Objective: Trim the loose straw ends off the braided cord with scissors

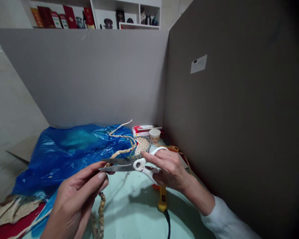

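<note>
My left hand [81,192] pinches a braided straw cord [122,152] at the lower centre-left. One end of the cord rises and curls loosely beyond the fingertips, while a thicker braided length [101,212] hangs below the hand. My right hand [168,167] holds white-handled scissors [139,165], with fingers in the handle loops. The blades point left, slightly parted, and their tips reach my left fingertips, by the cord. Whether the blades touch the cord is unclear.
A blue plastic bag [72,146] covers the back left. Behind the scissors are a woven basket [142,145], a paper cup [154,135] and a red-white packet [142,130]. A yellow corded tool [162,199] lies on the pale green table [129,205]. Grey panels [102,76] enclose the back and right.
</note>
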Demonstrator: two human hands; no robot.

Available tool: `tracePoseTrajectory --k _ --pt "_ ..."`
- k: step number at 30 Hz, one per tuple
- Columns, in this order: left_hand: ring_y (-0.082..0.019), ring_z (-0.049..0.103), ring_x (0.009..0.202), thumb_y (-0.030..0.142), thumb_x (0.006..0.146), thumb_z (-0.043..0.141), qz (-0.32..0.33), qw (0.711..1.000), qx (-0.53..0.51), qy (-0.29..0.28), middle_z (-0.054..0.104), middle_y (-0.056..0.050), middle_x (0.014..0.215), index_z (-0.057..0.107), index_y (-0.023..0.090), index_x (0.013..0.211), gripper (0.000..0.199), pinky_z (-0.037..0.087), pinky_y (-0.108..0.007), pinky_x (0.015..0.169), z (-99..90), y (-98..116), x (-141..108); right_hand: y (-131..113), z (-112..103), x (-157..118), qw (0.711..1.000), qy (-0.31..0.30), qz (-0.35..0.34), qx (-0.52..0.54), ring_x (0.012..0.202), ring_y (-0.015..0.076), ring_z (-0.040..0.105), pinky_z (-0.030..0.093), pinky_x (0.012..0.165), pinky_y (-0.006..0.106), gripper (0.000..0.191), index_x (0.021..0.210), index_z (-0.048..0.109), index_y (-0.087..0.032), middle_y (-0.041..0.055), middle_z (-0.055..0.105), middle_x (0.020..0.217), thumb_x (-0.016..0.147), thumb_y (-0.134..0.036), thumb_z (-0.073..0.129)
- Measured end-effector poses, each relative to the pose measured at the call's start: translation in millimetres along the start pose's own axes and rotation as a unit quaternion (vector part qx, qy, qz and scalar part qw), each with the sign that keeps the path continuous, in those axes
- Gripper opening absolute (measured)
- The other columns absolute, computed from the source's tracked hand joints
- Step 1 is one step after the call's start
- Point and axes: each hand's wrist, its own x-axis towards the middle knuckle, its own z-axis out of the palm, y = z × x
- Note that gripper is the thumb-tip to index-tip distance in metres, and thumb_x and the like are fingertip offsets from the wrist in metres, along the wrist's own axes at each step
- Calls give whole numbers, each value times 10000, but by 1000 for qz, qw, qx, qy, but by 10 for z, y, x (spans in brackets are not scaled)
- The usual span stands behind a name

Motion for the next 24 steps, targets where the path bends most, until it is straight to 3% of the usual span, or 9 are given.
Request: tracePoseTrajectory --k 2,5,10,24 --pt "-166 721 765 347 418 1021 13 1000 13 -3 838 -51 842 861 221 768 405 601 -154 660 -16 -22 8 6 0 -2 1000 0 -3 -4 594 160 475 365 585 300 521 1293 628 -169 -25 529 695 788 -80 536" --pt "-135 649 614 351 493 996 49 998 39 -11 824 -67 746 858 204 767 340 551 -169 541 -48 -53 22 9 11 -5 1000 9 -7 -5 586 154 486 379 593 294 469 1296 624 -175 -33 530 676 835 -109 571" --pt "-104 554 526 330 505 987 79 996 41 -5 789 -34 667 849 214 722 283 491 -181 480 -45 -42 16 -12 38 -12 1000 23 -4 -4 569 133 499 388 591 272 408 1280 628 -194 -42 560 658 879 -125 587" --pt "-135 656 578 374 361 1020 23 998 55 30 793 -58 647 833 187 682 416 571 -166 547 -14 46 6 -40 77 -34 999 29 2 34 592 135 600 436 603 272 460 1307 599 -203 -23 677 710 870 -70 542"
